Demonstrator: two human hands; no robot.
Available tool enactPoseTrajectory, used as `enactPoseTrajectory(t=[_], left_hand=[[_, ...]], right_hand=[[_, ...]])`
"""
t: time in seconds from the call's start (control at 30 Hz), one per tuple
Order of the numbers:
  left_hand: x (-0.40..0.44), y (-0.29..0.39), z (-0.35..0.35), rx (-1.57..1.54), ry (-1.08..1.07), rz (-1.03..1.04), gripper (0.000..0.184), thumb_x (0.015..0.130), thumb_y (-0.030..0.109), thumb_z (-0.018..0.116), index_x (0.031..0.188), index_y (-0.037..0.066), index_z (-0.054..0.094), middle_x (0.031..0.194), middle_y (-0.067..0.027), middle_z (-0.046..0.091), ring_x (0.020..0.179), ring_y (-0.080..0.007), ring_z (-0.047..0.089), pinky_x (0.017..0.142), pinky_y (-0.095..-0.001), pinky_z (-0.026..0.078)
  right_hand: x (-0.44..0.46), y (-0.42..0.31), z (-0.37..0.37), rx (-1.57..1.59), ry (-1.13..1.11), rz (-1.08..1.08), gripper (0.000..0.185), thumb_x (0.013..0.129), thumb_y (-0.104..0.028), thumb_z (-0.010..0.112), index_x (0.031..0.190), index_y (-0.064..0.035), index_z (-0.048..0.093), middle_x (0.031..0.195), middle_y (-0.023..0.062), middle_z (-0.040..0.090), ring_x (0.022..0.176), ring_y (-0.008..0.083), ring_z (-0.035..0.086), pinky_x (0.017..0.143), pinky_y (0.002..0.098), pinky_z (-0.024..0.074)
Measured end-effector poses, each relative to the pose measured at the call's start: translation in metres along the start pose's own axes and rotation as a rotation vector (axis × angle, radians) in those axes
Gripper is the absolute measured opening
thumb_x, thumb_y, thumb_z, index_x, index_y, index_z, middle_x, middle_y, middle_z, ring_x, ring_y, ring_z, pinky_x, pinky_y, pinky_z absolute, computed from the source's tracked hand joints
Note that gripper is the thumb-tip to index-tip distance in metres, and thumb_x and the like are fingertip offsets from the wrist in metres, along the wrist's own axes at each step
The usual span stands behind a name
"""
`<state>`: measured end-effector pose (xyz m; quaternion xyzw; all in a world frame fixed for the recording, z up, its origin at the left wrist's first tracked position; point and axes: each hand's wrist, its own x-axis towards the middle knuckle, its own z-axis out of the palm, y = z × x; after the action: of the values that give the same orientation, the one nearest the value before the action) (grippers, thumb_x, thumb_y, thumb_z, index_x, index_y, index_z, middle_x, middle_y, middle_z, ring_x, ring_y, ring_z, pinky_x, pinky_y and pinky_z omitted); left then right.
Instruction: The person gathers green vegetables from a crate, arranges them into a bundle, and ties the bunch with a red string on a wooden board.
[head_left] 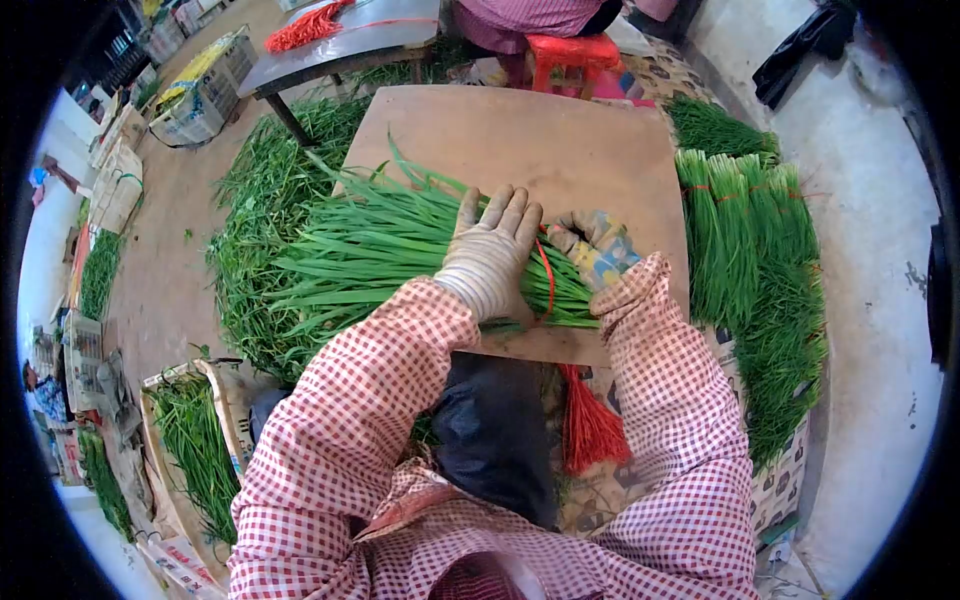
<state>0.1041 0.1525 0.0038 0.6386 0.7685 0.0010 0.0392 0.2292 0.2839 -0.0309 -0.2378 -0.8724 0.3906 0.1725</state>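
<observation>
A bunch of long green leafy stalks (375,245) lies across the brown board (590,130), leaf tips to the left and stem ends to the right. A red tie (547,280) runs across the bunch near its stem end. My left hand (495,245), in a whitish glove, lies flat on top of the bunch with fingers extended, just left of the tie. My right hand (592,245), in a patterned glove, is curled at the stem end, right of the tie; its fingers are bent, and what they hold is hidden.
Tied green bundles (745,220) are stacked right of the board. Loose greens (260,230) heap on its left. Red ties (590,425) hang at the near edge. A second table (350,40) and a seated person (530,20) on a red stool (573,55) are beyond.
</observation>
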Motion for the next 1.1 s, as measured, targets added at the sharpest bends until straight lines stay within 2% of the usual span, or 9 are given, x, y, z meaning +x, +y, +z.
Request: enactPoseTrajectory(t=[0.3, 0.37, 0.47, 0.5, 0.57, 0.73, 0.9, 0.97, 1.1], left_hand=[[0.016, -0.013, -0.004, -0.151, -0.247, 0.029, 0.120, 0.043, 0.052, 0.083, 0.138, 0.001, 0.030, 0.133, -0.0164, 0.046, 0.128, -0.0283, 0.040, 0.111, -0.0472, 0.020], [0.015, -0.013, -0.005, -0.200, -0.210, 0.049, 0.117, 0.042, 0.050, 0.084, 0.136, 0.003, 0.034, 0.130, -0.0162, 0.049, 0.124, -0.0299, 0.044, 0.108, -0.0473, 0.024], [0.011, -0.013, -0.008, -0.223, -0.194, 0.040, 0.113, 0.041, 0.049, 0.084, 0.134, 0.006, 0.037, 0.126, -0.0155, 0.052, 0.120, -0.0309, 0.047, 0.106, -0.0466, 0.027], [0.011, -0.012, -0.007, -0.234, -0.191, 0.043, 0.113, 0.041, 0.049, 0.084, 0.134, 0.006, 0.037, 0.126, -0.0155, 0.052, 0.120, -0.0309, 0.047, 0.106, -0.0466, 0.027], [0.011, -0.012, -0.004, -0.232, -0.157, 0.032, 0.109, 0.040, 0.048, 0.085, 0.131, 0.008, 0.040, 0.123, -0.0148, 0.054, 0.118, -0.0312, 0.049, 0.105, -0.0468, 0.028], [0.009, -0.011, -0.002, -0.238, -0.151, 0.024, 0.110, 0.039, 0.047, 0.085, 0.130, 0.008, 0.039, 0.123, -0.0145, 0.053, 0.119, -0.0305, 0.048, 0.105, -0.0478, 0.026], [0.006, -0.014, -0.004, -0.282, -0.136, 0.046, 0.112, 0.039, 0.046, 0.085, 0.133, 0.008, 0.037, 0.126, -0.0147, 0.051, 0.121, -0.0304, 0.046, 0.107, -0.0479, 0.024], [0.006, -0.017, -0.003, -0.307, -0.171, 0.055, 0.113, 0.042, 0.047, 0.083, 0.137, 0.009, 0.032, 0.128, -0.0163, 0.050, 0.124, -0.0315, 0.044, 0.108, -0.0485, 0.022], [0.014, -0.027, 0.004, -0.389, -0.168, 0.083, 0.106, 0.051, 0.048, 0.077, 0.140, 0.014, 0.031, 0.130, -0.0173, 0.048, 0.126, -0.0322, 0.041, 0.108, -0.0489, 0.020]], right_hand=[[0.020, 0.000, -0.001, 0.157, -0.157, 0.134, 0.031, 0.084, -0.029, 0.065, 0.101, -0.0030, 0.064, 0.089, 0.0146, 0.066, 0.086, 0.0244, 0.063, 0.076, 0.0345, 0.0489], [0.013, 0.004, -0.001, 0.160, 0.157, 0.062, 0.033, 0.082, -0.029, 0.066, 0.103, -0.0040, 0.063, 0.090, 0.0137, 0.066, 0.085, 0.0257, 0.064, 0.078, 0.0351, 0.0495], [-0.003, -0.003, -0.023, -0.062, 0.328, -0.083, 0.038, 0.080, -0.030, 0.067, 0.106, -0.0040, 0.061, 0.093, 0.0155, 0.065, 0.088, 0.0279, 0.063, 0.079, 0.0368, 0.0496], [-0.009, -0.011, -0.024, -0.073, 0.323, -0.080, 0.038, 0.080, -0.030, 0.067, 0.106, -0.0040, 0.061, 0.093, 0.0155, 0.065, 0.088, 0.0279, 0.063, 0.079, 0.0368, 0.0496], [-0.023, -0.035, -0.019, -0.356, -0.026, 0.145, 0.024, 0.079, -0.016, 0.068, 0.098, -0.0034, 0.060, 0.092, 0.0138, 0.064, 0.086, 0.0191, 0.063, 0.075, 0.0333, 0.0511], [-0.012, -0.047, 0.001, -0.544, -0.122, 0.087, 0.032, 0.074, -0.027, 0.071, 0.092, -0.0023, 0.062, 0.078, 0.0166, 0.063, 0.075, 0.0325, 0.062, 0.068, 0.0399, 0.0485], [-0.015, -0.046, 0.004, -0.602, -0.024, -0.114, 0.023, 0.075, -0.021, 0.070, 0.088, -0.0034, 0.064, 0.077, 0.0151, 0.062, 0.069, 0.0282, 0.060, 0.064, 0.0382, 0.0471], [-0.020, -0.044, 0.000, -0.270, -0.071, 0.178, 0.021, 0.082, -0.022, 0.064, 0.092, -0.0040, 0.062, 0.084, 0.0148, 0.062, 0.078, 0.0283, 0.061, 0.068, 0.0377, 0.0470], [-0.030, -0.014, 0.005, 0.018, 0.118, 0.031, 0.016, 0.082, -0.015, 0.065, 0.091, -0.0028, 0.059, 0.077, 0.0085, 0.060, 0.072, 0.0191, 0.057, 0.065, 0.0328, 0.0466]])
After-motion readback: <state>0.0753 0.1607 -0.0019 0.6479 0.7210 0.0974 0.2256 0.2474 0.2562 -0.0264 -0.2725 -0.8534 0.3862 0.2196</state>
